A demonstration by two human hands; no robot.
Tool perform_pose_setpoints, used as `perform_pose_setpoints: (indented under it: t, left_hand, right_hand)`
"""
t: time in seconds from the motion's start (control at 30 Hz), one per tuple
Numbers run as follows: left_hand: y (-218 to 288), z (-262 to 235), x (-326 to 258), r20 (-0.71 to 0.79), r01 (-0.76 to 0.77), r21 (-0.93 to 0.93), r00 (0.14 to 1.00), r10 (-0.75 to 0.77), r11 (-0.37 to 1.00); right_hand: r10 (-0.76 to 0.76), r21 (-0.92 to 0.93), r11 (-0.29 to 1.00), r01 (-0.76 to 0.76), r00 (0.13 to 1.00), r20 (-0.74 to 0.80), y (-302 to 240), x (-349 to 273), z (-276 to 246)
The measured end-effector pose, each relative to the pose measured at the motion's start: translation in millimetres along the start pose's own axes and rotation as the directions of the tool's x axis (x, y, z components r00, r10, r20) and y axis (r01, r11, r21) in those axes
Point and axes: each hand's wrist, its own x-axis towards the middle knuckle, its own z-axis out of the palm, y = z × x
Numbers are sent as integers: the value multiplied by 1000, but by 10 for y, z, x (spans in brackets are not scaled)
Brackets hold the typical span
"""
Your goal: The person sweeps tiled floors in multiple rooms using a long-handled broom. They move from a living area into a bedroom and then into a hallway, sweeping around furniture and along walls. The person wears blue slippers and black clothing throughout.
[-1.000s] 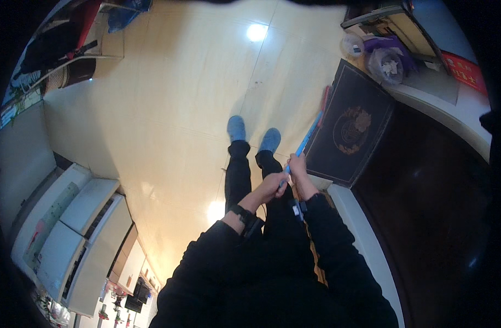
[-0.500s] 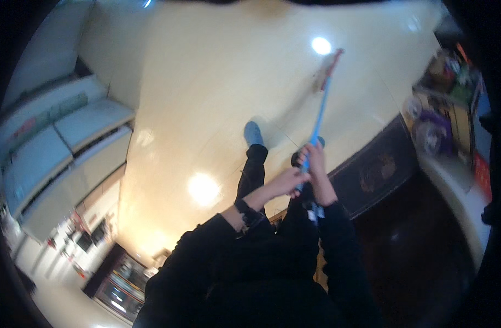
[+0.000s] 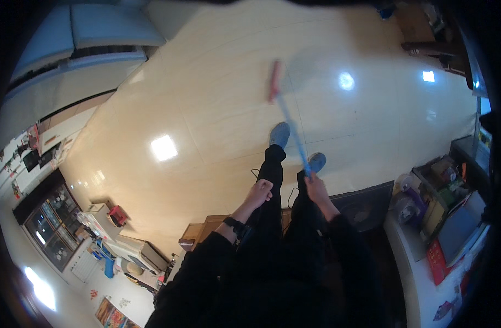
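My right hand [image 3: 316, 188] grips the near end of a long blue mop handle [image 3: 292, 131]. The handle runs out over the pale tiled floor [image 3: 217, 109] to a pink mop head [image 3: 274, 80] resting on the tiles ahead of my feet. My left hand [image 3: 260, 192] hangs free beside my dark trouser leg, fingers loosely curled and holding nothing; a dark watch [image 3: 232, 223] sits on that wrist. My blue slippers [image 3: 279, 134] stand on the floor under the handle.
A white counter [image 3: 425, 273] with a cluttered box of items runs along the right. A dark panel [image 3: 365, 205] leans below it. A pale sofa [image 3: 86, 33] stands at the upper left. Cabinets and small appliances [image 3: 105, 218] crowd the lower left.
My left hand has let go of the mop handle and dropped to my leg. The mop head has swung from the right side to the floor straight ahead. My view has turned.
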Motion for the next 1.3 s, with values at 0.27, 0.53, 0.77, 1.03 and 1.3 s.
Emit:
perform_pose_setpoints:
  t: [0.27, 0.53, 0.77, 1.03, 1.3]
  left_hand:
    - [-459, -771, -195, -278, 65, -256, 951, -138, 964]
    - [-260, -679, 83, -184, 74, -277, 975, -128, 958]
    - [446, -690, 314, -109, -49, -280, 994, 19, 959]
    - [942, -821, 426, -197, -4, -279, 979, -53, 960]
    - [1250, -684, 826, -268, -19, -364, 960, -85, 931]
  right_hand:
    - [-192, -467, 837, 285, 952, 237, -1348, 1444, 760]
    - [196, -445, 862, -242, 970, -146, 340, 970, -1518]
    - [304, -543, 706, -455, 887, -348, 556, 227, -2410]
    - [-250, -156, 963, 221, 947, -203, -1293, 2181, -1695]
    - [-344, -421, 871, 252, 925, -160, -2182, 4173, -2484]
